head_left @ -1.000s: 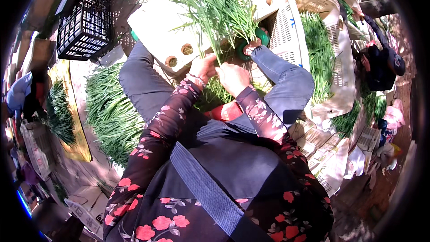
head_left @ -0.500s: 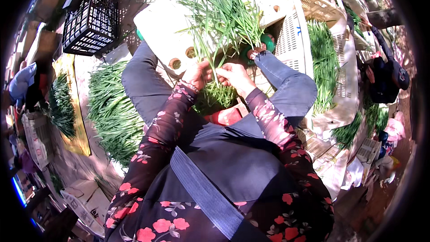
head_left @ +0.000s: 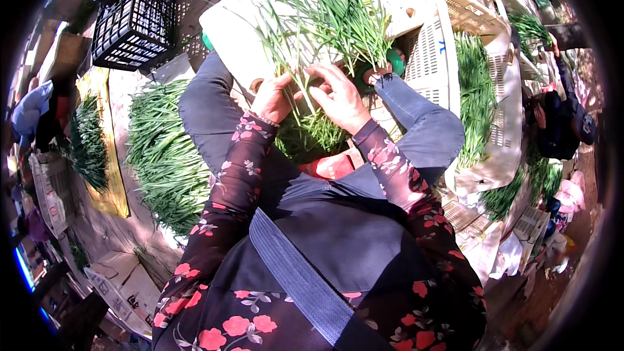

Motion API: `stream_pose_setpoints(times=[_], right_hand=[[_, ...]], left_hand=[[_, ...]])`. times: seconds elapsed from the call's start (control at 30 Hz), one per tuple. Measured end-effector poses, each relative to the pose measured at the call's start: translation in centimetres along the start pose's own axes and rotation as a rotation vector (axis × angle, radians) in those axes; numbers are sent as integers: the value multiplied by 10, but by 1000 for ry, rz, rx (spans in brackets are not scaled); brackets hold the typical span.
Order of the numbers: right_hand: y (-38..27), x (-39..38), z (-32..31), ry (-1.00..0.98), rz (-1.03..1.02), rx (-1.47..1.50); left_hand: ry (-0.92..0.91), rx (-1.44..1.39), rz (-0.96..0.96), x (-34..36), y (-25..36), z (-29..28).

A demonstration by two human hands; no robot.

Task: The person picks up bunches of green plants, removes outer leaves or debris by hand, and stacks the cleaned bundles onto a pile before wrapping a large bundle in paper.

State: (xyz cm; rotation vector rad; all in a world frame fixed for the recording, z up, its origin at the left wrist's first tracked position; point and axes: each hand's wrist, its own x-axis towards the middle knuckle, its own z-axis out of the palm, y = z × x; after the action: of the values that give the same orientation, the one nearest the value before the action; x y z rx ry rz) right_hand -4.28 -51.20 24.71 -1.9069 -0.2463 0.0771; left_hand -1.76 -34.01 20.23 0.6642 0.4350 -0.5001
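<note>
So; stalks [head_left: 303,83] in left hand [head_left: 272,99]

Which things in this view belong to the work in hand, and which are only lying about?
In the work:
Long, thin green stalks between the left hand and right hand
White, flat-topped block with round holes, under more stalks

Apparently lying about:
Black plastic lattice crate
Crumpled pink bundle
</note>
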Motion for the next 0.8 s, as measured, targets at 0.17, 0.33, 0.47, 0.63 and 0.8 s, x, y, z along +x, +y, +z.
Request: stream_pose_setpoints(times=[0.17, 0.33, 0.47, 0.63, 0.8], right_hand=[[6, -1, 5, -192, 75, -35], [2, -10, -13, -476, 70, -229], [-11, -33, -27, -556, 80, -199], [-5, -9, -8, -126, -19, -392], [-12, -16, -5, -294, -291, -470]], left_hand=[[29, 110, -24, 4, 1, -9], [-32, 126, -54, 23, -15, -25], [54, 88, 5, 14, -4, -18], [-44, 132, -64, 16, -15, -6], [58, 117, -13, 13, -2, -2]])
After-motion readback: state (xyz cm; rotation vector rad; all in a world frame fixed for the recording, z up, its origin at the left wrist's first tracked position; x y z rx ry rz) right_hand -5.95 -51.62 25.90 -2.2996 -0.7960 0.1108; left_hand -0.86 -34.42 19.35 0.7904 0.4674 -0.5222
